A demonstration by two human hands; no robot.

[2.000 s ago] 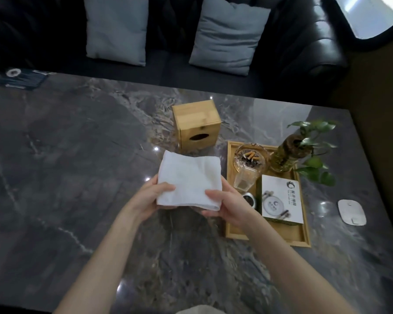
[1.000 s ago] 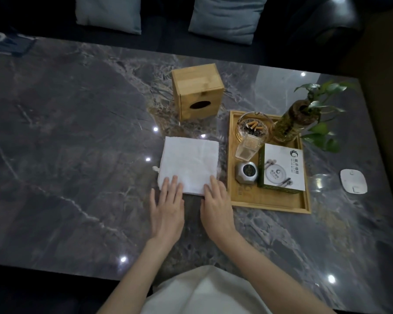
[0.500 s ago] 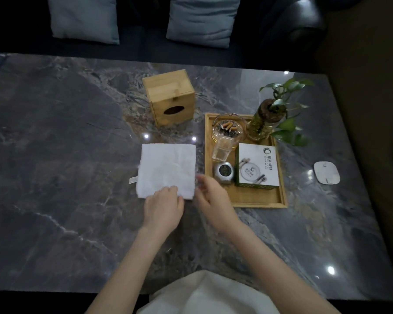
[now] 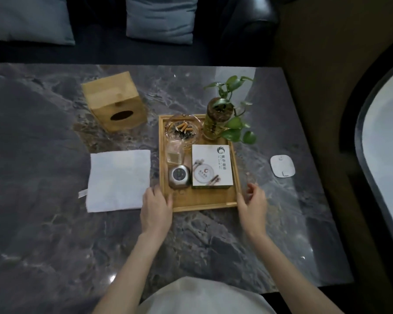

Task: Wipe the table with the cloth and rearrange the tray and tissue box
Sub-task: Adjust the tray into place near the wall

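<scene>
Tray (image 4: 200, 203) of pale wood lies on the dark marbled desk (image 4: 55, 223), right of the middle and toward the right edge, its long sides running from near edge to far edge. Both hands are at its near corners: the left hand (image 4: 156, 208) sits at the near left corner with fingers over the rim, touching it, and the right hand (image 4: 253, 201) is at the near right corner with fingers curled loosely beside the rim. Neither grip is clamped on anything; whether the right fingers touch the wood I cannot tell. On the tray stand a white box (image 4: 212, 167) with printed marks, a small round tin (image 4: 179, 175) just left of it, a clear glass (image 4: 175, 152) behind the tin, an ashtray (image 4: 182, 130) with butts at the far left corner, and a plant (image 4: 222, 116) in a glass jar at the far right corner. Cloth (image 4: 119, 180), white and folded square, lies flat just left of the tray, near the left hand but apart from it. Tissue box (image 4: 115, 100) of the same wood stands farther toward the far edge, left of the tray, turned at an angle with its oval slot facing the near edge. Near the right edge rests a small white pad (image 4: 282, 166). Beyond the far edge sit two grey cushions (image 4: 160, 18) on a dark sofa (image 4: 247, 26).
</scene>
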